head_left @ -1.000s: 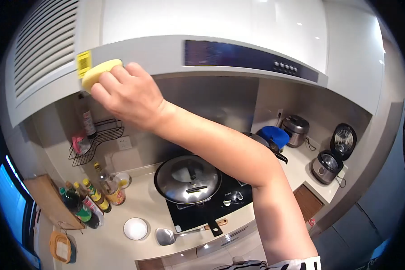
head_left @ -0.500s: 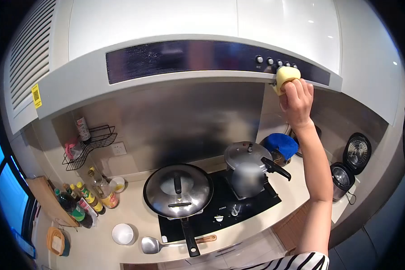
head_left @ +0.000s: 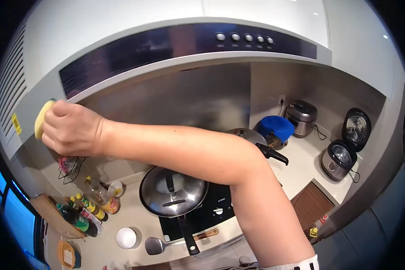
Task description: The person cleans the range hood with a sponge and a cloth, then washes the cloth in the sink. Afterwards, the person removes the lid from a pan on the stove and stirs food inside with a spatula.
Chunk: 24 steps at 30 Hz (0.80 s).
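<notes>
My right hand [head_left: 74,128] is closed round a yellow sponge [head_left: 44,119], held at the left end of the range hood [head_left: 189,57]. A dark green edge of the sponge shows above my knuckles. My forearm crosses the view from lower right to left, in front of the steel backsplash and above the stove. The hood's dark front panel [head_left: 135,51] has a row of several round silver buttons towards its right. A yellow sticker [head_left: 16,123] is on the hood's left side, close to the sponge. My left hand is out of view.
A lidded wok [head_left: 174,198] and a partly hidden pressure cooker [head_left: 274,154] stand on the black stove [head_left: 216,204]. Several bottles [head_left: 92,207], a white bowl [head_left: 126,237] and a spatula [head_left: 155,245] are on the counter. An open rice cooker [head_left: 337,159] stands at right.
My right hand has swept the sponge from the hood's button area at right to its left end. The view has turned slightly, showing more of the right counter.
</notes>
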Each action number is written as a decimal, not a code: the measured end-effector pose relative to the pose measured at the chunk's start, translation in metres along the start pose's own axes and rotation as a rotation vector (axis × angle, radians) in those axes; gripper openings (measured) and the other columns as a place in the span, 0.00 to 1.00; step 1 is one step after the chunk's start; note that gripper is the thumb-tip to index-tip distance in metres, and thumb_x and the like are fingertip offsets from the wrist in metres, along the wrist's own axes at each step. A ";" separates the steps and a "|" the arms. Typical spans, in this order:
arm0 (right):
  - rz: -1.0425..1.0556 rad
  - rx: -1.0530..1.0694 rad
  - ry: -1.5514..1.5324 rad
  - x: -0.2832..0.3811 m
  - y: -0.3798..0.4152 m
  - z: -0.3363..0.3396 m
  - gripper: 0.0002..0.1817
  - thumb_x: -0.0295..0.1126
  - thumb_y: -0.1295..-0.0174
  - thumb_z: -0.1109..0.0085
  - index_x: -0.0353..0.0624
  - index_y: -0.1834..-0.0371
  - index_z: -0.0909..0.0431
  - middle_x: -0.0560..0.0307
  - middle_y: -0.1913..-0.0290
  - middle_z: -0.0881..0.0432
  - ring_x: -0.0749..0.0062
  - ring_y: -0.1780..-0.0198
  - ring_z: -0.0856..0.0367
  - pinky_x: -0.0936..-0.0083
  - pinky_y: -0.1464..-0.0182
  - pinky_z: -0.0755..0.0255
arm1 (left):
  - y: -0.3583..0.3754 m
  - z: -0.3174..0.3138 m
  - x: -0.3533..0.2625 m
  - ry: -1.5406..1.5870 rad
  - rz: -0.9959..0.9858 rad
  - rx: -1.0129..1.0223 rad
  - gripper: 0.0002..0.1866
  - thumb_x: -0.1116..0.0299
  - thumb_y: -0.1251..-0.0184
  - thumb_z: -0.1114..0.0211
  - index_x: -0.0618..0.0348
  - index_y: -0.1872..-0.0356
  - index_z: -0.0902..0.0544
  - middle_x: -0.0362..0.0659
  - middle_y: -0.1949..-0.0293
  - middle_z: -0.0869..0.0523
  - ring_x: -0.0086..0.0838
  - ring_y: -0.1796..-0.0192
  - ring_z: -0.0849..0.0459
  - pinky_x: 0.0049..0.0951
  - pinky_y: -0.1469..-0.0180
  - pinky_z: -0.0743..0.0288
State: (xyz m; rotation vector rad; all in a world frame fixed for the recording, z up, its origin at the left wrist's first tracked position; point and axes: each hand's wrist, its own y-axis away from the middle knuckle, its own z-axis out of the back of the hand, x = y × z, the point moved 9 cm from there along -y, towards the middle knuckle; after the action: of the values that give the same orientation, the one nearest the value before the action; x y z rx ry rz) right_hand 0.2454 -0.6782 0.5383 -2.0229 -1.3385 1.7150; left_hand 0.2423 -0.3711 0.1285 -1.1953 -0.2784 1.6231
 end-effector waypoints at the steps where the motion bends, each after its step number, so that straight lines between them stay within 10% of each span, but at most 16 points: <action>1: 0.030 0.017 -0.017 -0.004 0.005 0.005 0.05 0.34 0.61 0.51 0.48 0.86 0.35 0.64 0.81 0.33 0.73 0.72 0.31 0.77 0.63 0.39 | -0.002 -0.013 -0.027 0.100 -0.085 0.006 0.19 0.74 0.54 0.41 0.63 0.57 0.29 0.54 0.61 0.29 0.42 0.59 0.31 0.37 0.61 0.34; 10: 0.103 0.396 0.381 -0.173 0.105 0.177 0.04 0.34 0.56 0.46 0.56 0.77 0.31 0.69 0.78 0.34 0.81 0.73 0.31 0.78 0.68 0.43 | 0.028 -0.049 -0.094 0.185 -0.180 0.142 0.21 0.78 0.55 0.41 0.63 0.55 0.30 0.52 0.60 0.31 0.40 0.59 0.30 0.32 0.63 0.33; 18: -0.281 0.734 0.742 -0.371 0.215 0.362 0.08 0.22 0.58 0.46 0.43 0.76 0.35 0.56 0.73 0.26 0.66 0.70 0.27 0.72 0.69 0.39 | 0.043 -0.015 -0.069 0.018 -0.002 0.050 0.18 0.78 0.54 0.41 0.65 0.57 0.28 0.53 0.61 0.31 0.40 0.61 0.30 0.35 0.63 0.31; 24: -0.251 0.502 0.600 -0.342 0.192 0.356 0.27 0.21 0.65 0.36 0.42 0.54 0.28 0.56 0.74 0.27 0.65 0.73 0.28 0.71 0.68 0.35 | 0.046 -0.023 -0.040 0.172 0.108 0.064 0.16 0.81 0.50 0.45 0.64 0.57 0.29 0.51 0.59 0.31 0.32 0.70 0.28 0.24 0.77 0.29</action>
State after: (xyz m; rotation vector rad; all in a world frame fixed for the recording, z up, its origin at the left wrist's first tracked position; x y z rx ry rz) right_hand 0.0610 -1.1742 0.5423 -1.7702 -0.8153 1.0627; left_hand 0.2309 -0.4320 0.1084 -1.3100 -0.0529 1.5976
